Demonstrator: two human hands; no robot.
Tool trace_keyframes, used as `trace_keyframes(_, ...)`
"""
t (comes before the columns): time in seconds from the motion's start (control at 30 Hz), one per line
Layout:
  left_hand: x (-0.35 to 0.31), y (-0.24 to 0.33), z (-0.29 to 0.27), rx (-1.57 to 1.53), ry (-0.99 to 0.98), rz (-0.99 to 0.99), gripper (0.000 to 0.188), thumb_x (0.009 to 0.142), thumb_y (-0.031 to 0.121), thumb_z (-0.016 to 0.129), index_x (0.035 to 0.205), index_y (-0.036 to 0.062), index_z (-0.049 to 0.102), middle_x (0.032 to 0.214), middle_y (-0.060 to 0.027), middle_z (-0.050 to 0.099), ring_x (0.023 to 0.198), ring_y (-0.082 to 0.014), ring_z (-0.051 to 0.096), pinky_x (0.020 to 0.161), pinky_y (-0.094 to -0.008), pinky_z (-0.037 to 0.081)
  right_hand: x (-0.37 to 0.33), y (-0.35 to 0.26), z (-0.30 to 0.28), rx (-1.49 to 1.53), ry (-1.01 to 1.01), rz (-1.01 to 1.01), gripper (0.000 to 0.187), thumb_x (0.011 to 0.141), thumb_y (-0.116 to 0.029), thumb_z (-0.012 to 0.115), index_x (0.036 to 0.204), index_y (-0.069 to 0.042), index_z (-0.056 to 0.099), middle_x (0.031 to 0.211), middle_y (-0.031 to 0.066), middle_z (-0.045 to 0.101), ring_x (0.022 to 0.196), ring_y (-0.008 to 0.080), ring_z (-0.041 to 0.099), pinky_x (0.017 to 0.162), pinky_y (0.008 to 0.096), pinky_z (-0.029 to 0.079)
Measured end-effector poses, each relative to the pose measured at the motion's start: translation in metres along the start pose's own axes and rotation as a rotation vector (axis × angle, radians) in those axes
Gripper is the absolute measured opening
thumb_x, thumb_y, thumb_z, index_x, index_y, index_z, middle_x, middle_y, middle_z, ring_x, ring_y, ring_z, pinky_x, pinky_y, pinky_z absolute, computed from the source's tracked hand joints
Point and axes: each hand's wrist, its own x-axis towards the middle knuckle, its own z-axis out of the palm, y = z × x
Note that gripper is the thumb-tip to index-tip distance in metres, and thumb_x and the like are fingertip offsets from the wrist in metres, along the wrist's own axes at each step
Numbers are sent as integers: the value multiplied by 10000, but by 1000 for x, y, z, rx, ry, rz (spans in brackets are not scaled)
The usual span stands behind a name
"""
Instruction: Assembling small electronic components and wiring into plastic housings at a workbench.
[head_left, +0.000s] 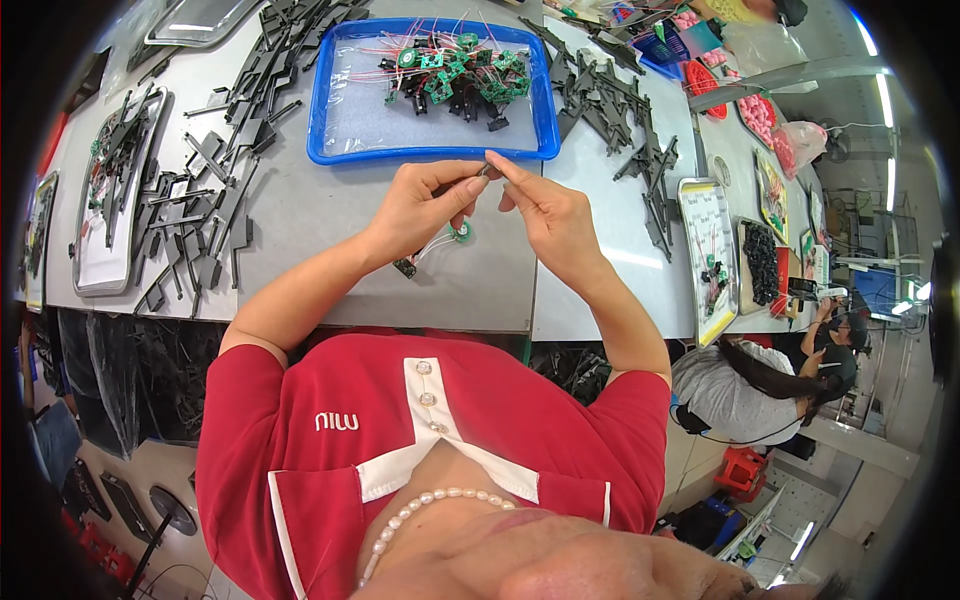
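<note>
My left hand [425,208] and my right hand [548,215] meet over the table, just short of the blue tray's near edge. Both have their fingertips closed around a small dark part [485,171], mostly hidden by the fingers. Under my left hand is a small round green circuit board [461,232] with thin pale wires leading to a small black piece [405,267]. I cannot tell whether the board lies on the table or hangs from my fingers. The blue tray [318,130] holds a heap of green circuit boards [458,72] with red and white wires and black parts.
Black plastic brackets [205,165] are strewn at the left, and more brackets [605,100] lie right of the tray. White trays [100,265] [710,200] with wired parts stand on either side. Further right sit a tray of black pieces [758,262] and a seated person [735,395].
</note>
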Motion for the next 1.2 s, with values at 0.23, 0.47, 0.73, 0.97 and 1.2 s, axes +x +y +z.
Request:
trace_keyframes(0.23, 0, 1, -2, 80, -5, 34, 247, 907, 166, 543, 1057, -12, 626, 656, 13, 530, 574, -41, 457, 507, -194, 400, -3, -1, 3, -376, 33, -143, 585, 743, 49, 487, 1273, -198, 496, 683, 54, 575, 585, 197, 583, 516, 305, 465)
trace_keyframes(0.47, 3, 1, -4, 58, -47, 10, 248, 900, 134, 542, 1096, -14, 577, 699, 0, 527, 599, -48, 471, 537, -206, 418, 8, 5, 7, -45, 24, -80, 416, 802, -16, 540, 1211, -89, 545, 780, 41, 630, 655, 149, 600, 570, 256, 474)
trace_keyframes(0.73, 4, 5, -6, -52, -205, -168, 269, 884, 104, 549, 1082, -28, 426, 789, -78, 589, 655, -103, 568, 581, -240, 456, 22, 9, 4, 468, -42, 252, 237, 894, -212, 568, 990, -2, 622, 762, -21, 565, 677, 47, 489, 614, 177, 389)
trace_keyframes(0.97, 10, -3, -13, -411, -196, -444, 236, 885, 150, 568, 1061, 16, 488, 803, -61, 600, 630, -99, 570, 531, -214, 439, 32, 25, -8, 609, 126, 335, 188, 894, -235, 573, 902, -55, 628, 695, -49, 514, 576, 16, 395, 518, 155, 307)
trace_keyframes(1.2, 11, -2, -14, -543, -260, -457, 172, 913, 177, 512, 1026, 46, 511, 720, -11, 532, 521, -66, 404, 447, -201, 279, 14, 24, -3, 194, 287, 11, 96, 847, -90, 602, 925, -34, 615, 813, 28, 596, 701, 147, 565, 617, 243, 452)
